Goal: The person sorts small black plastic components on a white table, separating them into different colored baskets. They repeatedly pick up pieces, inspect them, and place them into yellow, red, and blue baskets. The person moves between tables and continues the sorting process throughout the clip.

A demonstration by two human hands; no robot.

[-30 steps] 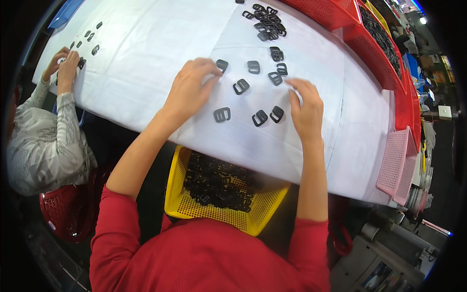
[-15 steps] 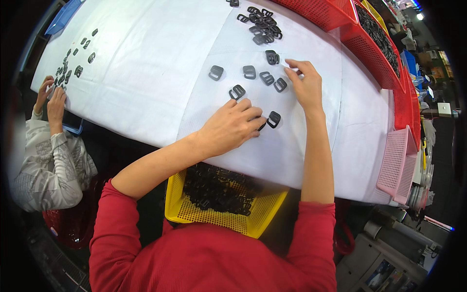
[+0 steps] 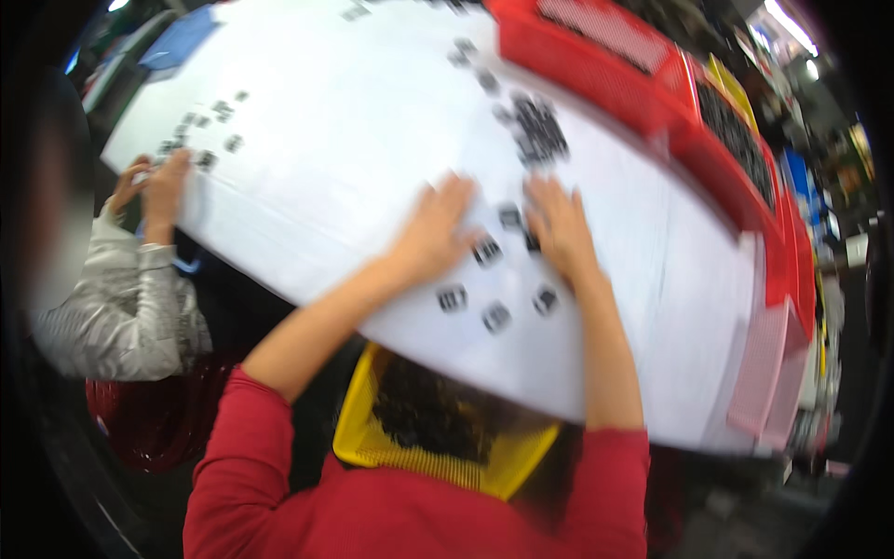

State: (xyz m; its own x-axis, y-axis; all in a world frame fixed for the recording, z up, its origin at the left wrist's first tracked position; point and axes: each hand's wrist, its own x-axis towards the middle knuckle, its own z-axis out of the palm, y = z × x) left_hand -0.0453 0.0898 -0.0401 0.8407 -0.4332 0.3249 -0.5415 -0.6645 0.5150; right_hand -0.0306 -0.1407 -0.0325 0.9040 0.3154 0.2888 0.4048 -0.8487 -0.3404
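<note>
Blurred by motion, my left hand [image 3: 436, 231] lies low over the white-covered table, its fingers spread and stretched away from me. A black plastic strap buckle [image 3: 486, 251] sits just to the right of its thumb. My right hand [image 3: 562, 231] is flat with fingers apart, and a dark buckle [image 3: 533, 241] shows partly beside its left edge. Between the hands lies another buckle [image 3: 509, 217]. Closer to me are three more: a left buckle [image 3: 453, 298], a middle buckle [image 3: 496, 318] and a right buckle [image 3: 546, 300]. Beyond my right hand is a heap of black buckles [image 3: 540, 130].
Below the table's near edge is a yellow basket [image 3: 352, 424] of black parts. Red baskets [image 3: 596, 61] line the far right side, with a pink basket [image 3: 765, 377] nearer. At the left, a co-worker's hands [image 3: 160, 191] are beside scattered black pieces [image 3: 207, 158].
The view has shifted and blurred. My left hand has gone from bunched fingers at the buckles to spread fingers farther away. My right hand has flattened, and the buckles lie differently.
</note>
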